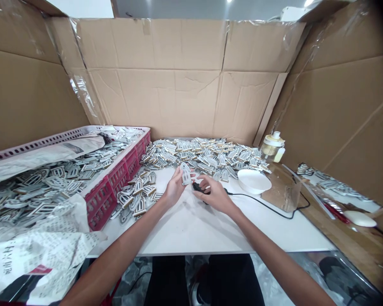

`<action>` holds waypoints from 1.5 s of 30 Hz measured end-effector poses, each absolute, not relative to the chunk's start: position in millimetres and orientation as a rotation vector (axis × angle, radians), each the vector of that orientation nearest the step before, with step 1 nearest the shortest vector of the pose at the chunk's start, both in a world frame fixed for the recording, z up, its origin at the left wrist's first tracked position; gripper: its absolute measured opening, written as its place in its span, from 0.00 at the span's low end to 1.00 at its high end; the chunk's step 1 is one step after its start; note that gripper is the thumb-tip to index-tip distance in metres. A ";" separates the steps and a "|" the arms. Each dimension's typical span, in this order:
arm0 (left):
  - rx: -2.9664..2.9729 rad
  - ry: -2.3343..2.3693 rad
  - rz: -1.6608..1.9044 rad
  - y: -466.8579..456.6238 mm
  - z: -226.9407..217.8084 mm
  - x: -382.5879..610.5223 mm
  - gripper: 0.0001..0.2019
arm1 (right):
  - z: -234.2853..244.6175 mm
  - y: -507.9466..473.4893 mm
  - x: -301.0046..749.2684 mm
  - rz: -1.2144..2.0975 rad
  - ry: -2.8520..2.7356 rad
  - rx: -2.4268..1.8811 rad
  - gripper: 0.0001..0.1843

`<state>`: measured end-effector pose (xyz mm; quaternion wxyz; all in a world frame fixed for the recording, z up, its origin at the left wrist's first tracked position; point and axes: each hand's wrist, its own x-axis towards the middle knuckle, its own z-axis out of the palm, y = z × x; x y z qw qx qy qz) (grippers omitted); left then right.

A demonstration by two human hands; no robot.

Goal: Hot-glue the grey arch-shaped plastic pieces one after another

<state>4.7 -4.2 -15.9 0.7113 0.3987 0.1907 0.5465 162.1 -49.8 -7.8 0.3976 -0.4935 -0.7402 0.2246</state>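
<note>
My left hand (175,187) pinches 1 grey slotted piece (185,175) between curled fingers; my right hand (214,193), partly closed, grips a black corded tool (196,187) near the piece's 4 o'clock. Similar pieces (207,154) heap at 12 o'clock, the red crate (102,205) at 9.

White tbl (207,233) – grey parts (207,154) piled at bk, bowl (254,182) + cable (287,217) rt.
</note>
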 end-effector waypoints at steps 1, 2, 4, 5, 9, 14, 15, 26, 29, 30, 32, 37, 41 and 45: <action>0.873 0.417 1.214 -5.3 -15.5 5.7 0.09 | -9.8 -49.9 153.9 0.543 -1.880 -1.246 0.22; 0.857 0.417 1.219 -6.3 -15.0 6.8 0.10 | -11.2 -49.3 146.8 0.516 -1.882 -1.253 0.22; 0.812 0.438 1.230 -7.8 -14.0 8.7 0.11 | -11.7 -45.8 135.9 0.479 -1.872 -1.290 0.20; 0.788 0.445 1.233 -8.1 -13.5 9.4 0.12 | -10.9 -43.2 132.3 0.471 -1.864 -1.306 0.19; 0.711 0.371 1.238 -7.1 -10.8 8.7 0.16 | -4.4 -30.1 125.5 0.456 -1.839 -1.313 0.17; 0.660 0.256 1.252 -5.5 -5.2 5.3 0.18 | 7.3 -18.6 122.5 0.483 -1.839 -1.333 0.13; 0.658 0.242 1.249 -5.3 -4.4 5.1 0.18 | 10.9 -17.2 122.4 0.477 -1.863 -1.340 0.12; 0.585 0.328 1.194 0.3 -15.5 3.2 0.21 | 77.4 78.6 195.5 -0.155 -1.717 -1.892 0.17; 0.611 0.346 1.186 -1.2 -14.0 3.0 0.19 | 81.3 107.3 215.1 -0.152 -1.632 -2.021 0.21; 0.617 0.355 1.188 -1.7 -13.1 2.9 0.19 | 80.6 112.2 217.9 -0.154 -1.630 -2.028 0.23; 0.647 0.385 1.192 -2.4 -11.9 3.0 0.17 | 78.4 114.4 217.5 -0.172 -1.642 -2.011 0.25; 0.741 0.595 1.248 -0.9 -17.0 5.3 0.09 | 76.3 85.7 179.9 -0.182 -1.826 -1.819 0.20; 0.678 0.692 1.306 5.3 -23.4 8.0 0.08 | 73.4 45.5 117.7 0.016 -2.182 -1.375 0.15; 0.544 0.600 1.382 10.2 -26.7 8.4 0.08 | 54.9 20.9 52.3 0.209 -2.494 -1.159 0.14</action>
